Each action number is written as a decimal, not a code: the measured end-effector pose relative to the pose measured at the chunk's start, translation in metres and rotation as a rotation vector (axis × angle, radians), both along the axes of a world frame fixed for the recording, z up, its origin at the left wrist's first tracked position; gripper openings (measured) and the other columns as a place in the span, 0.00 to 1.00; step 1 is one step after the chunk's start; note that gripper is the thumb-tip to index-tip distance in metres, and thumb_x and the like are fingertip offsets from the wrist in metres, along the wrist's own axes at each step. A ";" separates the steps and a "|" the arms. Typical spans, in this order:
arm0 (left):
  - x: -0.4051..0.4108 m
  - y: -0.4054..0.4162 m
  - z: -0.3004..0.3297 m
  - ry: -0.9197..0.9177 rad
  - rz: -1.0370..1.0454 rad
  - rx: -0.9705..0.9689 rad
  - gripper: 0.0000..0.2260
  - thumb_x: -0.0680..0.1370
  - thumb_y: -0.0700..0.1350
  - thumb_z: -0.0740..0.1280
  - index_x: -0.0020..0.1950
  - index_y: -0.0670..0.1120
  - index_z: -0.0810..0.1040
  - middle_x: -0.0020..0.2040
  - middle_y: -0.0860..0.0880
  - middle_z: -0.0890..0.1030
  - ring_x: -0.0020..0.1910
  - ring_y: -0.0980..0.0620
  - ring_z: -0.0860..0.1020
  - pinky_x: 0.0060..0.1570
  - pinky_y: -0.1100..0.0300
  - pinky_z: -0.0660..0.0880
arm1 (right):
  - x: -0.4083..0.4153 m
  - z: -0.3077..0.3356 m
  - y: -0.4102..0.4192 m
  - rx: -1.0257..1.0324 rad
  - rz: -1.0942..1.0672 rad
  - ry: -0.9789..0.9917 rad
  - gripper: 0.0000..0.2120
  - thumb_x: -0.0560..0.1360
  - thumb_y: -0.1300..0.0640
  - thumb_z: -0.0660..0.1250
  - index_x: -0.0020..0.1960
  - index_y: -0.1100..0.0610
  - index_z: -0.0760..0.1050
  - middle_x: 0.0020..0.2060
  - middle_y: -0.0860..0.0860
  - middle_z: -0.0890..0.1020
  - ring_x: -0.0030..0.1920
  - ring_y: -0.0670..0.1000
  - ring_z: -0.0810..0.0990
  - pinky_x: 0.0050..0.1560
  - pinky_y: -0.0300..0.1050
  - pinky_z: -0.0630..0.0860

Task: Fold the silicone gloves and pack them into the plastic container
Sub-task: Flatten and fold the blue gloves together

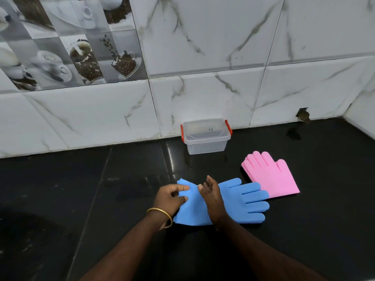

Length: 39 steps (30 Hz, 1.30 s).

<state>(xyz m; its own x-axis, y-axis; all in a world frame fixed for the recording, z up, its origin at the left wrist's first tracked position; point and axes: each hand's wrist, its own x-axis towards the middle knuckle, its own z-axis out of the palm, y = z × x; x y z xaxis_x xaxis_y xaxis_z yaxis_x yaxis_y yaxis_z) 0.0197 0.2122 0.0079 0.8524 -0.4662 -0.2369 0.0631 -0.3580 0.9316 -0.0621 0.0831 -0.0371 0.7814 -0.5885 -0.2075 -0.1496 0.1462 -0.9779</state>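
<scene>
The left hand (172, 196), fingers curled, pinches the cuff of the flat blue silicone glove (233, 201) on the black countertop (81, 199); the right hand (211, 194) rests half-open on it; at two o'clock lies the pink silicone glove (272, 175); at twelve, the lidded clear plastic container (206, 136).

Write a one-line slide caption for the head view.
Both hands, left and right, work the cuff of a blue glove beside pink gloves; the lidded container waits.

A faint, unreadable scribble marks the plastic container's lid (206, 129).
</scene>
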 end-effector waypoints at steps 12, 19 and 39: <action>-0.065 -0.124 0.039 -0.173 -0.224 0.194 0.12 0.68 0.34 0.71 0.35 0.48 0.71 0.32 0.51 0.73 0.31 0.56 0.73 0.29 0.65 0.72 | -0.032 0.028 -0.091 0.439 -0.034 -0.015 0.24 0.76 0.43 0.68 0.59 0.63 0.76 0.58 0.62 0.81 0.57 0.60 0.82 0.60 0.57 0.79; -0.086 -0.179 0.001 -0.242 -0.306 0.488 0.08 0.70 0.40 0.68 0.40 0.49 0.70 0.52 0.44 0.76 0.54 0.43 0.79 0.50 0.57 0.76 | -0.077 0.047 -0.147 0.187 -0.064 0.096 0.09 0.79 0.53 0.66 0.57 0.54 0.77 0.52 0.52 0.83 0.56 0.52 0.81 0.60 0.53 0.79; -0.121 -0.154 -0.073 -0.351 -0.213 0.153 0.26 0.70 0.62 0.68 0.63 0.51 0.74 0.55 0.58 0.78 0.54 0.61 0.76 0.59 0.60 0.74 | 0.051 0.070 -0.093 -1.489 1.618 0.524 0.30 0.71 0.63 0.71 0.72 0.54 0.71 0.70 0.56 0.72 0.69 0.59 0.69 0.68 0.54 0.70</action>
